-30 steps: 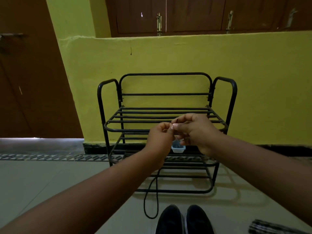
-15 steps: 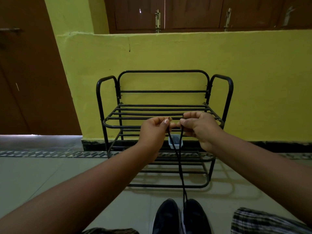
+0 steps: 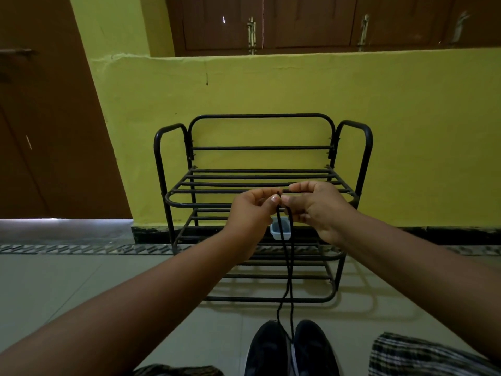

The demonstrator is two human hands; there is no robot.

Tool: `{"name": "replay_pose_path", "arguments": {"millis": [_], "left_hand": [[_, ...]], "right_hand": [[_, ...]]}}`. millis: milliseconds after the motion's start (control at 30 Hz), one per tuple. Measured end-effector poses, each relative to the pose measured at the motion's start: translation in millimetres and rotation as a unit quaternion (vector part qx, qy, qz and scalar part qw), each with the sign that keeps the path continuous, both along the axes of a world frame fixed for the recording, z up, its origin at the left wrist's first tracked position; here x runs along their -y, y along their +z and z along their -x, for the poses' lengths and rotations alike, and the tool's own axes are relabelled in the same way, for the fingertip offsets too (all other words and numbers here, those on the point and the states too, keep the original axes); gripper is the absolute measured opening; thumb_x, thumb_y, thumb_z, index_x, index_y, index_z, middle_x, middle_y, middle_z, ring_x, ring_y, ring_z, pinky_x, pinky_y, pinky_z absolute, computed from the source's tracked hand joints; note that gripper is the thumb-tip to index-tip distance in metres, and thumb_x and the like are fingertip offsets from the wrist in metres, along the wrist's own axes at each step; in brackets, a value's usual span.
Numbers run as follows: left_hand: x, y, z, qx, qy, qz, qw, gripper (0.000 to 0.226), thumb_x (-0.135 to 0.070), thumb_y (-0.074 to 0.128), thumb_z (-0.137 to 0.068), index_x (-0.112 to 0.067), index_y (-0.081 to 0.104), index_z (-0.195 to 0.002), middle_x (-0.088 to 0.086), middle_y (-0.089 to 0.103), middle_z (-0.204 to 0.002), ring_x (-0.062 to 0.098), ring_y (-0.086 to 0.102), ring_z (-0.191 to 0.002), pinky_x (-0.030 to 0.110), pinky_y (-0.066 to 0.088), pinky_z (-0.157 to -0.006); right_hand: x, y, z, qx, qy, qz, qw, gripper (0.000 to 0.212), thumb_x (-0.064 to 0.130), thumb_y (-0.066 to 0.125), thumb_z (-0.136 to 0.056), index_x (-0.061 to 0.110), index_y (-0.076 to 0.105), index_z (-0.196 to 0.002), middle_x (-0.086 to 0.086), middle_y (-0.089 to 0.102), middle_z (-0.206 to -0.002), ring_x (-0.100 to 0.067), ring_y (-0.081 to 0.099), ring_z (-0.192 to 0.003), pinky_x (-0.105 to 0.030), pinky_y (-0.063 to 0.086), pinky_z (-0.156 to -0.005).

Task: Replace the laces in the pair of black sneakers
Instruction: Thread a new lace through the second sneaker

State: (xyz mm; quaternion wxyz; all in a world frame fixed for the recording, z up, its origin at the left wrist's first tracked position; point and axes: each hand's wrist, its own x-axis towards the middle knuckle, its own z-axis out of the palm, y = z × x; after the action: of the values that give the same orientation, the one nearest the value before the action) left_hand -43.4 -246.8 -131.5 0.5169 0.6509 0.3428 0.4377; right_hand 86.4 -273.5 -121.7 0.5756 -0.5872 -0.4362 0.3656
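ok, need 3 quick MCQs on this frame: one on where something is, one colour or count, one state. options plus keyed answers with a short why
1. Where is the small blue container?
A. On a lower shelf of the black metal rack
B. On the floor beside the sneakers
C. On the rack's top shelf

2. How many strands of the black lace run from the hands down to the sneakers?
A. One
B. Two
C. Four

3. What are the hands doing with the lace?
A. Both hang open, clear of it
B. Only the left hand touches it
C. Left hand and right hand both pinch it

Answers:
1 A: it shows between the rack's lower bars, behind the hands.
2 B: two strands run down side by side.
3 C: fingertips of both hands meet on the lace in front of the rack.
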Motion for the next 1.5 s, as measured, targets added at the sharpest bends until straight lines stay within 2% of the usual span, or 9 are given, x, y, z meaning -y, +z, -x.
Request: {"name": "replay_pose_path", "arguments": {"millis": [133, 267, 400, 667, 833, 933, 1133, 1300, 1500], "left_hand": [[1, 0, 2, -0.009, -0.019, 0.002, 1.0, 0.018, -0.014, 0.048, -0.097, -0.018, 0.064, -0.103, -0.003, 0.068, -0.095, 0.006, 0.061, -0.088, 0.021, 0.048, -0.072], [0, 1, 4, -0.02, -0.025, -0.003, 0.999, 0.017, -0.014, 0.049, -0.097, -0.017, 0.066, -0.102, 0.0, 0.069, -0.095, 0.012, 0.062, -0.091, 0.024, 0.049, -0.075], [0, 2, 4, -0.017, -0.015, -0.008, 1.0, 0.017, -0.015, 0.048, -0.097, -0.017, 0.065, -0.098, 0.002, 0.07, -0.095, 0.012, 0.064, -0.09, 0.021, 0.048, -0.069], [0, 5, 6, 0.018, 0.03, 0.026, 0.999, 0.021, -0.015, 0.044, -0.099, -0.013, 0.064, -0.1, -0.001, 0.069, -0.093, 0.01, 0.064, -0.086, 0.014, 0.046, -0.058], [-3, 6, 7, 0.039, 0.049, 0.073, 0.995, 0.018, -0.016, 0.046, -0.098, -0.012, 0.064, -0.102, -0.003, 0.07, -0.093, 0.008, 0.064, -0.087, 0.023, 0.042, -0.07], [-3, 7, 5, 0.111, 0.032, 0.142, 0.983, 0.018, -0.012, 0.044, -0.098, -0.008, 0.061, -0.1, 0.003, 0.069, -0.091, 0.015, 0.065, -0.085, 0.03, 0.048, -0.076], [-9, 5, 10, 0.266, 0.041, 0.231, 0.935, 0.018, -0.008, 0.036, -0.099, -0.005, 0.053, -0.096, 0.002, 0.049, -0.068, 0.013, 0.052, -0.062, 0.031, 0.053, -0.068], [-25, -6, 33, 0.195, 0.071, 0.203, 0.957, 0.02, -0.013, 0.035, -0.101, -0.01, 0.052, -0.092, -0.002, 0.043, -0.064, 0.007, 0.036, -0.049, 0.019, 0.033, -0.047], [-41, -23, 61, 0.11, 0.154, 0.168, 0.967, 0.025, -0.013, 0.034, -0.101, -0.013, 0.054, -0.085, -0.001, 0.045, -0.068, 0.008, 0.039, -0.052, 0.019, 0.037, -0.042]], "right_hand": [[0, -1, -2, -0.004, 0.002, 0.007, 1.0, 0.034, 0.003, 0.07, -0.08, 0.013, 0.052, -0.106, -0.013, 0.068, -0.097, -0.026, 0.067, -0.092, -0.042, 0.055, -0.085], [4, 1, -2, 0.032, 0.02, -0.007, 0.999, 0.017, 0.004, 0.069, -0.081, 0.011, 0.06, -0.094, -0.011, 0.07, -0.095, -0.025, 0.068, -0.092, -0.042, 0.055, -0.085], [6, 2, -2, 0.029, 0.055, -0.002, 0.998, 0.008, 0.012, 0.064, -0.086, 0.008, 0.063, -0.094, -0.01, 0.069, -0.092, -0.024, 0.066, -0.091, -0.038, 0.056, -0.082], [7, -3, 6, 0.047, 0.155, 0.064, 0.985, 0.024, 0.027, 0.053, -0.094, 0.011, 0.062, -0.11, -0.009, 0.071, -0.103, -0.021, 0.065, -0.098, -0.037, 0.048, -0.092], [10, -4, 8, 0.023, 0.195, 0.095, 0.976, 0.026, 0.025, 0.051, -0.096, 0.006, 0.06, -0.111, -0.01, 0.071, -0.091, -0.02, 0.067, -0.089, -0.028, 0.05, -0.075], [10, -5, 10, 0.012, 0.206, 0.107, 0.973, 0.021, 0.022, 0.046, -0.098, 0.006, 0.06, -0.102, -0.003, 0.055, -0.068, -0.018, 0.059, -0.067, -0.028, 0.05, -0.065], [12, -7, -5, 0.151, 0.218, 0.109, 0.958, 0.029, 0.026, 0.041, -0.1, 0.012, 0.063, -0.086, 0.006, 0.038, -0.054, -0.008, 0.033, -0.046, -0.021, 0.03, -0.046], [22, -16, -32, 0.276, 0.209, 0.156, 0.925, 0.032, 0.029, 0.043, -0.099, 0.016, 0.064, -0.078, 0.005, 0.043, -0.056, -0.006, 0.034, -0.045, -0.019, 0.03, -0.044], [33, -23, -69, 0.315, 0.13, 0.208, 0.917, 0.033, 0.027, 0.045, -0.099, 0.013, 0.063, -0.075, 0.001, 0.042, -0.055, -0.009, 0.031, -0.043, -0.021, 0.026, -0.041]]}}
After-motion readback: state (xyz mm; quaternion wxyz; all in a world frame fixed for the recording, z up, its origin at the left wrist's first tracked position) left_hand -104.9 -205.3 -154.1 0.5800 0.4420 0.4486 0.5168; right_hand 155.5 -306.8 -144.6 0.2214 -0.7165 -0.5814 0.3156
